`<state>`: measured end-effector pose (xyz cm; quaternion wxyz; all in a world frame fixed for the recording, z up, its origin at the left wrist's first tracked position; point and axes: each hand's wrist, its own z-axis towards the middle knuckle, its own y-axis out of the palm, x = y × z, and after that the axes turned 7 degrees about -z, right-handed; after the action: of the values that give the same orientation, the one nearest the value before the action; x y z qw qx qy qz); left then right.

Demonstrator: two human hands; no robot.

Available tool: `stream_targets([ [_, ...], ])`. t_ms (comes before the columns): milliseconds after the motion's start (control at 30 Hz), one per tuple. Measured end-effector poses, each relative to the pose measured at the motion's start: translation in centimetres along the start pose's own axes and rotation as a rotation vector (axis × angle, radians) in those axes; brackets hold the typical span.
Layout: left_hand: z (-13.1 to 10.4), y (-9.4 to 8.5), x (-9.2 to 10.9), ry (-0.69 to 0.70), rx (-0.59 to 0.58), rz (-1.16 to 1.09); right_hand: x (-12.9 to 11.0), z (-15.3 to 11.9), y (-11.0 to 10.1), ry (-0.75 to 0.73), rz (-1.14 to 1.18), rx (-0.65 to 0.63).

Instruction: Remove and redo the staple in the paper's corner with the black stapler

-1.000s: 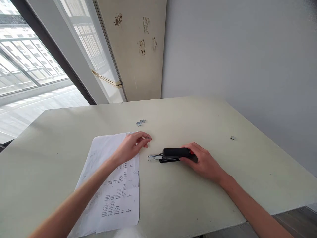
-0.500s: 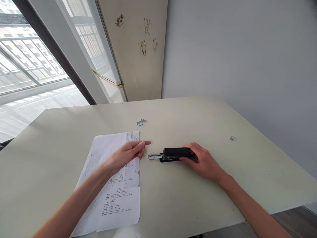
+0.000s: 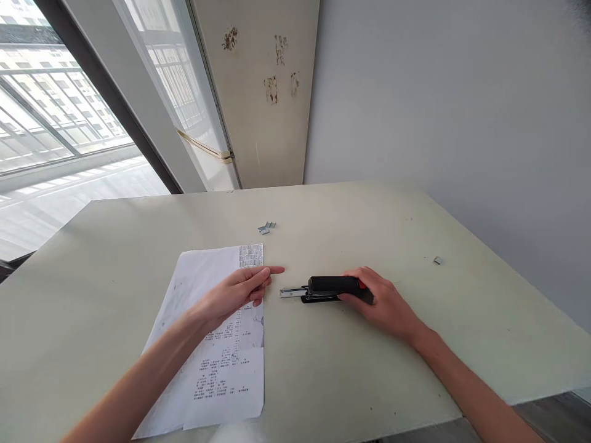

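Stapler (image 3: pixel 335 285) mid-counter (image 3: pixel 346 369), long axis 9-to-3, metal rail (image 3: pixel 293 293) sticking out toward 9. Right hand (image 3: pixel 381 301) grasps its 3 o'clock end, thumb on near side, fingers over the top. Left hand (image 3: pixel 237 289) at 9, over the paper (image 3: pixel 226 375): index straight toward 3, other fingers curled; can't tell if anything is pinched. Index tip pokes past the paper's 3 o'clock edge, near the rail end but apart from it. Paper runs from 9 down to 7, its bottom near the counter's front edge. Small staple strips (image 3: pixel 266 228) between 10 and 11, just beyond the paper's top edge; lone strip (image 3: pixel 438 261) between 2 and 3, well apart, nearer the counter's right edge. Room to move: broad counter toward 12 up to the back edge, also toward 6; narrow gap between paper and stapler. Right forearm crosses the front edge around 4–5.
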<state>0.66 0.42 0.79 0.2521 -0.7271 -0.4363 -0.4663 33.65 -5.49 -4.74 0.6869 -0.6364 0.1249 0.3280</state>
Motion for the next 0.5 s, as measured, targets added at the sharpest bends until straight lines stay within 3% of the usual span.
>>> stream_targets([
  [100, -0.1, 0.0, -0.2, -0.005, 0.01, 0.029, 0.0, -0.1, 0.0, 0.012, -0.003, -0.002],
  [300, 0.0, 0.2, -0.8, 0.157, 0.109, 0.347, 0.1, -0.2, 0.2, 0.008, -0.011, 0.008],
  [500, -0.8, 1.8, -1.1, 0.293, 0.239, 0.546, 0.1, -0.1, 0.1, 0.0, -0.01, 0.007],
])
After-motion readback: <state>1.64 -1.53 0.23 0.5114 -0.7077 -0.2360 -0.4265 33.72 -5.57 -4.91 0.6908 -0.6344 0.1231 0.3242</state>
